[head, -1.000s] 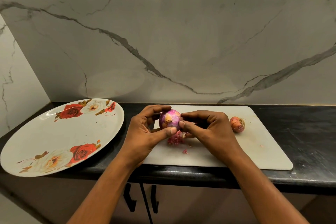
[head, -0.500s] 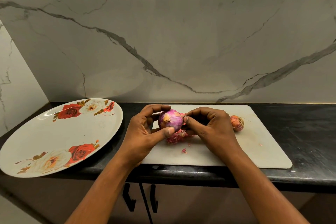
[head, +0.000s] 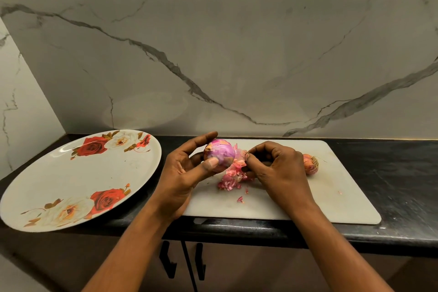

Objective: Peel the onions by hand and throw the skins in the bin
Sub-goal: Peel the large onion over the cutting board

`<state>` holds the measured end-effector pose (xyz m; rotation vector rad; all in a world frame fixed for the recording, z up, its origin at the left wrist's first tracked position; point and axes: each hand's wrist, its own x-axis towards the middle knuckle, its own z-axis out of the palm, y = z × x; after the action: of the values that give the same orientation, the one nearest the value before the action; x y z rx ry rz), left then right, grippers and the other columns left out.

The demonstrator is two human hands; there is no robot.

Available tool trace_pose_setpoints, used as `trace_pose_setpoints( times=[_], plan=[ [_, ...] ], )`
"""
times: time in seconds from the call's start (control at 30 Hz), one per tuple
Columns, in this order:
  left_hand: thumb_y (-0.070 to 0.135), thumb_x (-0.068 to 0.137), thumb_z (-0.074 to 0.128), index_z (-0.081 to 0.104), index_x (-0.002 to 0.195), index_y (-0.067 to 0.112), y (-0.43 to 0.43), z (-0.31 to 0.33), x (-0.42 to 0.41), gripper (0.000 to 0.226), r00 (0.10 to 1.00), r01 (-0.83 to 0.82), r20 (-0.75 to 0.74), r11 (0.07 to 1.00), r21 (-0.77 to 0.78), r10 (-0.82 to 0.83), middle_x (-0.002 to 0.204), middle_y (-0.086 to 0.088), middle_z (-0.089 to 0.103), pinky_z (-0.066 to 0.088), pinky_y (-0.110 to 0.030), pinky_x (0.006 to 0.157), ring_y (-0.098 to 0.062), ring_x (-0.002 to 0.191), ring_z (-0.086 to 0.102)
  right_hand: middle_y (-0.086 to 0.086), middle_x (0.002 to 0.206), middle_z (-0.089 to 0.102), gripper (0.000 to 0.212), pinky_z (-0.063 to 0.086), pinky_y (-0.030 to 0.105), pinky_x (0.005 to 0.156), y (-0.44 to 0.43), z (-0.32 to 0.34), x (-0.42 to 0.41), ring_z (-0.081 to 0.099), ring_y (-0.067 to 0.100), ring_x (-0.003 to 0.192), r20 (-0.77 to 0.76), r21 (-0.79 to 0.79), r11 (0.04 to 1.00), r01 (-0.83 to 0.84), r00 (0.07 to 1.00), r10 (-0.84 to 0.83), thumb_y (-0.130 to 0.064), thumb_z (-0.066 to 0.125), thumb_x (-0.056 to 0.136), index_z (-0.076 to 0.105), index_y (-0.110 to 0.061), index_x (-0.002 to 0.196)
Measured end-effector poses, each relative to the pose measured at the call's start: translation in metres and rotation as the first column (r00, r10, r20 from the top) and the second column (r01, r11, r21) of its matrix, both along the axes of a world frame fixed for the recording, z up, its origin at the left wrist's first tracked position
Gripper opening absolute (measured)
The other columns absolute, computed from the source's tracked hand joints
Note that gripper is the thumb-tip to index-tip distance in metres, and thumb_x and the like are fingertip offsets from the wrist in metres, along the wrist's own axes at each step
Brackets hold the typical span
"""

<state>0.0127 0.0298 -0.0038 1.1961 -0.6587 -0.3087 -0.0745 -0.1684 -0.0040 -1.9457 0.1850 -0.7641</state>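
Note:
My left hand [head: 187, 168] grips a purple, partly peeled onion [head: 221, 153] above the white cutting board [head: 331, 197], thumb in front and fingers behind. To its right, my right hand [head: 277, 168] pinches a strip of pink skin [head: 239, 161] that still hangs from the onion's right side. Loose pink skins [head: 228, 181] lie in a small pile on the board under the onion, with a few scraps [head: 240, 199] nearer me. A second onion [head: 310, 163], unpeeled with its roots showing, lies on the board just behind my right hand. No bin is in view.
A large white plate with rose prints [head: 78, 180] sits on the black counter [head: 391, 173] to the left of the board, overhanging the front edge. A marble wall rises behind. Cabinet doors with black handles [head: 182, 263] are below the counter.
The onion has turned in my left hand and my right hand has pulled a strip of skin away to the right. The skin pile on the board looks larger.

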Motion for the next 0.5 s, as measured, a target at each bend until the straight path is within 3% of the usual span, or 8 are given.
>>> trace_pose_setpoints(
  times=[0.23, 0.37, 0.5],
  plan=[
    [0.010, 0.093, 0.064, 0.060, 0.140, 0.006, -0.0012, 0.0037, 0.0006, 0.048, 0.994, -0.052, -0.104, 0.997, -0.063, 0.045, 0.133, -0.015, 0.069, 0.060, -0.053, 0.097, -0.041, 0.122, 0.068, -0.010, 0.072, 0.076, 0.004, 0.064, 0.032, 0.067, 0.0039, -0.0006, -0.0004, 0.074, 0.001, 0.067, -0.021, -0.148, 0.986, 0.071, 0.997, -0.075, -0.017, 0.077, 0.091, 0.080, -0.017, 0.088],
    [0.014, 0.097, 0.059, 0.062, 0.134, 0.003, -0.0029, 0.0078, 0.0016, 0.039, 0.973, -0.057, -0.230, 0.988, -0.145, 0.022, 0.131, -0.020, 0.069, 0.063, -0.045, 0.091, -0.041, 0.121, 0.068, -0.010, 0.073, 0.076, 0.004, 0.064, 0.030, 0.067, 0.0039, -0.0007, -0.0019, 0.073, 0.001, 0.067, -0.028, -0.170, 0.982, 0.088, 0.995, -0.094, -0.019, 0.079, 0.091, 0.079, -0.017, 0.088],
    [0.020, 0.096, 0.058, 0.061, 0.130, 0.000, 0.0003, 0.0089, 0.0028, 0.039, 0.954, -0.073, -0.300, 0.972, -0.222, 0.003, 0.132, -0.024, 0.068, 0.062, -0.046, 0.093, -0.040, 0.122, 0.068, -0.010, 0.075, 0.077, 0.003, 0.064, 0.031, 0.069, 0.0027, 0.0002, -0.0035, 0.074, 0.001, 0.069, -0.014, -0.153, 0.984, 0.085, 0.996, -0.089, -0.018, 0.078, 0.091, 0.081, -0.017, 0.089]
  ],
)
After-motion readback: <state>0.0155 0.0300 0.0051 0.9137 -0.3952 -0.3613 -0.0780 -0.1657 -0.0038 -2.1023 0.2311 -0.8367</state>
